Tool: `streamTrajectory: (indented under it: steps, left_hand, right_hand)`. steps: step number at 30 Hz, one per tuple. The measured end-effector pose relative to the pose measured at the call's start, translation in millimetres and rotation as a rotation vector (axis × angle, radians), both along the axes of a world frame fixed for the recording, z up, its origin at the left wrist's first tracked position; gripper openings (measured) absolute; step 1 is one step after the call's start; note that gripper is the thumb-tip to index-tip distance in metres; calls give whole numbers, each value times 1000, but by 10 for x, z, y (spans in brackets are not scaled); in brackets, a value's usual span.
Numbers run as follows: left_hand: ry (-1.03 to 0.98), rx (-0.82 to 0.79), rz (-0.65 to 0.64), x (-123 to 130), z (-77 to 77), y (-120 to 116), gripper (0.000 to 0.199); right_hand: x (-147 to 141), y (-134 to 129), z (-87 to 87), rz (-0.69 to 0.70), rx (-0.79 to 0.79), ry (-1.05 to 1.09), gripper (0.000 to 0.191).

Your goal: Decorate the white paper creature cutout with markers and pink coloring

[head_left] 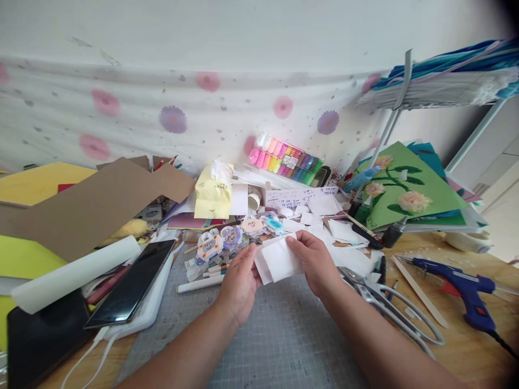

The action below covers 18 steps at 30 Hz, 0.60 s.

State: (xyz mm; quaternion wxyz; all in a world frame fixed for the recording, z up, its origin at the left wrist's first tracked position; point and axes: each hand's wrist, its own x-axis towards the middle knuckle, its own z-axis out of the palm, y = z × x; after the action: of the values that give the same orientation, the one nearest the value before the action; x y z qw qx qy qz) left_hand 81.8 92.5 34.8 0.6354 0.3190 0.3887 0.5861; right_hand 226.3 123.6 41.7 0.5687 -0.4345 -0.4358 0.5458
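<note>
A small folded piece of white paper [281, 261] is held up between my two hands, above the grey cutting mat [284, 340]. My left hand [240, 281] pinches its left edge with the thumb in front. On the upper right part, my right hand [316, 260] grips it between thumb and fingers. The fingers behind the paper are partly hidden. Just beyond the hands lie several decorated paper badges [232, 237] and loose white scraps. Large scissors [389, 302] rest to the right of my right forearm.
A blue hot glue gun [462, 286] and a wooden stick [421, 292] lie at the right. On the left are a phone [133, 286] on a white charger with cables, a paper roll [77, 274] and brown card [101, 205]. A colourful clay set [286, 159] stands at the back.
</note>
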Motion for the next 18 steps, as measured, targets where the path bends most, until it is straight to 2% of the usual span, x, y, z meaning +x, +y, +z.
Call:
streamTrajectory:
  steps: [8, 18]
  left_hand:
    - [9, 64, -91, -2, 1, -13, 41]
    - [-36, 26, -25, 5, 9, -14, 33]
  right_hand:
    - [-16, -26, 14, 79, -4, 94, 31]
    - [-25, -10, -7, 106, -3, 127, 30]
